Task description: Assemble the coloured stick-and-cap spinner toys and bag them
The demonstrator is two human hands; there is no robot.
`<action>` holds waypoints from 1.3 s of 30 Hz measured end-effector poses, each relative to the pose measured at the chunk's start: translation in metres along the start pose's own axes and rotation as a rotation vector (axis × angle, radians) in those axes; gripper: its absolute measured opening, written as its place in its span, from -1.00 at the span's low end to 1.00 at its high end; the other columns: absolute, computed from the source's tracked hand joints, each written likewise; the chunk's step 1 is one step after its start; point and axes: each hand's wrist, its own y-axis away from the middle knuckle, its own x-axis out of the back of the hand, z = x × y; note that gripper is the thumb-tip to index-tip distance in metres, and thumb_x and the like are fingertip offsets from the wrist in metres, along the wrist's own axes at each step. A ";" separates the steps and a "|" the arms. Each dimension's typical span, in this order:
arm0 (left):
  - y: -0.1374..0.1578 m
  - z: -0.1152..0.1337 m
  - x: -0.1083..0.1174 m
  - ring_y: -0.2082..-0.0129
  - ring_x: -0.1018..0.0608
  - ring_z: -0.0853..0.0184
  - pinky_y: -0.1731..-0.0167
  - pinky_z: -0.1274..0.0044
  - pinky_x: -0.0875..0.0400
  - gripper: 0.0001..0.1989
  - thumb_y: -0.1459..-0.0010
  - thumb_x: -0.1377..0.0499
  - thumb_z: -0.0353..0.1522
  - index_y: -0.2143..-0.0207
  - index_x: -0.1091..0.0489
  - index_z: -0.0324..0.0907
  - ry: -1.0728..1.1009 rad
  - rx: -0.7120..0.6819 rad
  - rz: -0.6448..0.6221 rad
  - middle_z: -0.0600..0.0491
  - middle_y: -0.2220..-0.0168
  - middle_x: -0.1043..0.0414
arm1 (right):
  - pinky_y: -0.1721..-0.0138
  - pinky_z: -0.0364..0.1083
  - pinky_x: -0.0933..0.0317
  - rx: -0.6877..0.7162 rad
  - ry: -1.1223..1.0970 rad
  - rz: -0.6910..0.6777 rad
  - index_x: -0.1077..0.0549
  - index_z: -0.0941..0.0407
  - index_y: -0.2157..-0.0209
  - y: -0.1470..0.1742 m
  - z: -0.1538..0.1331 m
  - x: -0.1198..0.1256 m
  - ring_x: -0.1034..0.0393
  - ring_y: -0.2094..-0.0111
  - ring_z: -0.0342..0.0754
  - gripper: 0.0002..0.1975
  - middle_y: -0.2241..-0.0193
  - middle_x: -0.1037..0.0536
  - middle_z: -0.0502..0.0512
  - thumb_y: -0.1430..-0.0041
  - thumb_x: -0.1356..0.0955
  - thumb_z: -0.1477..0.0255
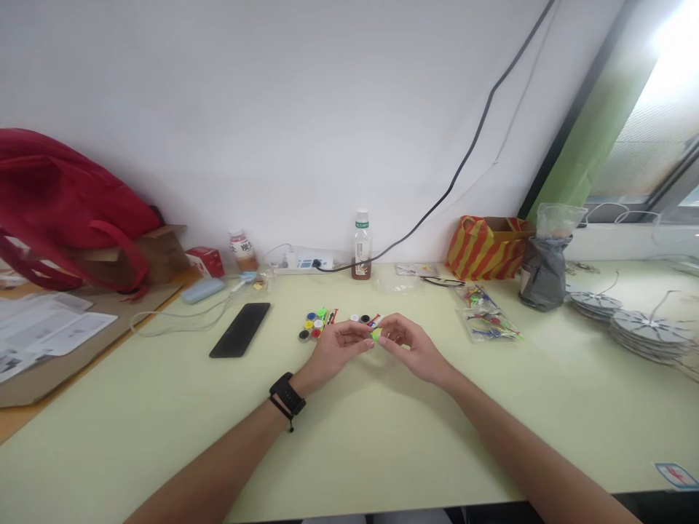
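Note:
My left hand and my right hand meet over the middle of the table, fingertips pinched on a small bright green and yellow piece. Its exact kind is too small to make out. Just beyond my left hand lies a group of small round coloured pieces, in blue, yellow, white, red, black and green. Thin coloured sticks lie beside them, partly behind my fingers. Behind both hands, a black round piece and a white round piece show, with more sticks partly covered.
A black phone lies left of my hands. Clear bags of coloured parts are on the right, near stacked metal discs. A drink bottle and a power strip stand along the wall, with a black cable hanging down.

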 end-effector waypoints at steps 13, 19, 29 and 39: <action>0.002 -0.002 -0.004 0.22 -0.66 0.22 0.12 0.40 -0.59 -0.73 -0.04 -0.45 -0.28 0.23 -0.58 -0.23 -0.112 -0.104 0.017 -0.06 0.22 -0.62 | 0.29 -0.05 -0.34 -0.116 -0.203 0.003 -0.45 0.04 0.05 -0.002 0.013 -0.006 -0.41 0.36 -0.07 -0.56 0.37 -0.53 0.02 -0.18 -0.44 0.05; 0.004 -0.001 -0.005 0.13 -0.62 0.22 0.09 0.39 -0.56 -0.64 -0.09 -0.41 -0.27 0.05 -0.56 -0.13 -0.329 -0.198 0.054 -0.03 0.12 -0.59 | 0.28 -0.06 -0.32 -0.126 -0.180 -0.045 -0.50 0.11 0.28 -0.007 0.022 -0.007 -0.40 0.37 -0.08 -0.60 0.36 -0.54 0.06 -0.18 -0.42 0.03; 0.001 -0.004 0.009 0.04 -0.51 0.17 -0.27 0.12 -0.21 -0.92 -0.21 -0.26 -0.35 0.24 -0.56 -0.06 -0.856 -0.320 0.117 0.03 0.13 -0.50 | 0.20 0.02 -0.29 0.205 0.651 0.689 -0.42 0.10 0.14 -0.015 0.028 0.086 -0.38 0.31 0.02 -0.76 0.30 -0.52 0.14 -0.35 -0.28 0.22; -0.001 -0.006 0.017 0.06 -0.51 0.12 -0.18 0.17 -0.26 -0.86 -0.21 -0.24 -0.36 0.17 -0.53 -0.09 -1.022 -0.328 0.191 -0.01 0.13 -0.52 | 0.03 0.08 -0.19 -0.080 1.050 0.478 -0.41 0.09 0.50 -0.009 0.099 0.116 -0.34 0.20 0.11 -0.83 0.41 -0.47 0.16 -0.17 -0.28 0.49</action>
